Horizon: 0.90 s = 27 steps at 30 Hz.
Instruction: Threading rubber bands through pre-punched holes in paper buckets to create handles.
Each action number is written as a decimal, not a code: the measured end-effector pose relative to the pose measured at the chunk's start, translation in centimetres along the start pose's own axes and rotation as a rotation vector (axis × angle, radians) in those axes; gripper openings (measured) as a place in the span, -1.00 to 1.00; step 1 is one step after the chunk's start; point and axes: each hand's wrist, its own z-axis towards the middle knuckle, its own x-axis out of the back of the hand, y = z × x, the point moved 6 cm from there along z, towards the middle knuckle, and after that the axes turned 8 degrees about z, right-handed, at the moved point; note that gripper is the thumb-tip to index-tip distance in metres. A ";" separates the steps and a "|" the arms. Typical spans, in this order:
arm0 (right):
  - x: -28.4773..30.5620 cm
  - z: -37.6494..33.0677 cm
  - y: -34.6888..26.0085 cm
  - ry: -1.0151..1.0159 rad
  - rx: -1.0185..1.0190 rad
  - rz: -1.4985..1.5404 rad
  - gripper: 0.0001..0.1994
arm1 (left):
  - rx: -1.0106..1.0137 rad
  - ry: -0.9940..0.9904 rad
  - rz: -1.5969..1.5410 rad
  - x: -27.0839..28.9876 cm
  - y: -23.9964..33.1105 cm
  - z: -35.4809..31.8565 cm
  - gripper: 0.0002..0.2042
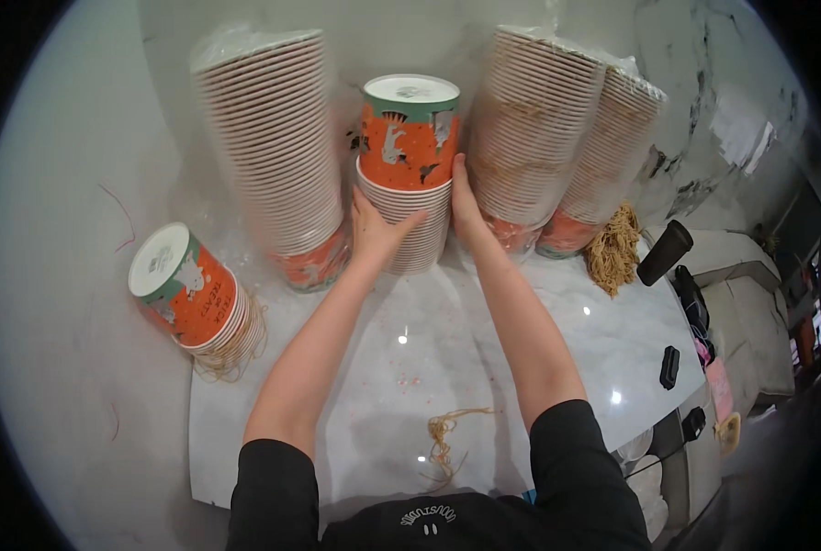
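In the middle stands a stack of upside-down paper buckets (404, 147), orange and green with animal pictures and a white base on top, the white rims nested below. My left hand (380, 227) lies against the stack's left side, its thumb stretched across the front rims. On the right side, my right hand (466, 197) presses along the rims with its fingers pointing up. Together my two hands clasp the stack between them; some fingertips are hidden behind it. A tall plastic-wrapped stack of buckets (268, 147) rises left of my left hand.
Two more wrapped stacks, a nearer one (532, 129) and a farther one (612, 147), stand at right beside a bundle of tan string (614, 248) and a dark tumbler (666, 253). A shorter bucket stack (195, 294) with string leans left. Loose string (443, 441) lies near me.
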 end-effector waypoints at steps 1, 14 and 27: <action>-0.3 -0.7 -1.3 -0.018 0.094 -0.056 -0.22 | -0.013 0.032 0.007 -0.1 0.8 0.2 0.45; -3.1 -1.3 -8.6 -0.082 0.414 -0.088 -0.20 | -0.296 0.192 -0.120 5.6 9.3 0.9 0.12; -8.4 -12.1 -23.4 -0.239 0.663 0.031 -0.14 | -0.758 0.384 -0.517 15.1 19.9 -5.9 0.25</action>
